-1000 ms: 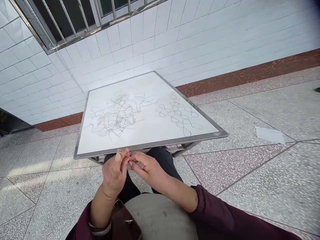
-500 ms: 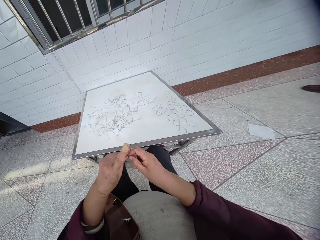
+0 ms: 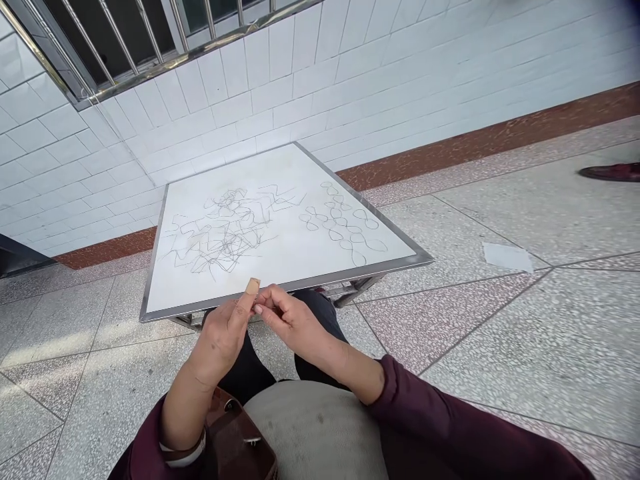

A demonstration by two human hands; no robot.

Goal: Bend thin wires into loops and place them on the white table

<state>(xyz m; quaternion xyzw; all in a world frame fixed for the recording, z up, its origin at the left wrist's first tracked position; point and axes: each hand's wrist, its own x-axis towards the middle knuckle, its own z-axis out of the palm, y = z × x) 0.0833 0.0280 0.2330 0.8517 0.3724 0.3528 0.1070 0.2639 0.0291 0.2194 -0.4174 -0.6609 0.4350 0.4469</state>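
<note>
My left hand (image 3: 223, 337) is closed just below the table's near edge, its thumb pointing up with a tan wrap (image 3: 253, 287) around the tip. Against its fingers, my right hand (image 3: 295, 323) is pinched, thumb and forefinger together. Whatever lies between the fingertips is too small to make out. Beyond the hands, the white tabletop (image 3: 280, 257) with a metal rim bears a tangle of thin bent wires (image 3: 230, 233) at the left and several thin looped, figure-eight pieces (image 3: 345, 223) at the right.
A white tiled wall (image 3: 225, 120) with a barred window (image 3: 130, 40) stands behind the table. On the speckled floor at the right lies a white sheet (image 3: 507, 257). A dark red shoe (image 3: 610, 173) shows at the far right. A brown bag (image 3: 240, 440) rests at my lap.
The view has shifted slightly, so the table sits a little further left. My left thumb is raised more upright. More of the shoe shows at the right.
</note>
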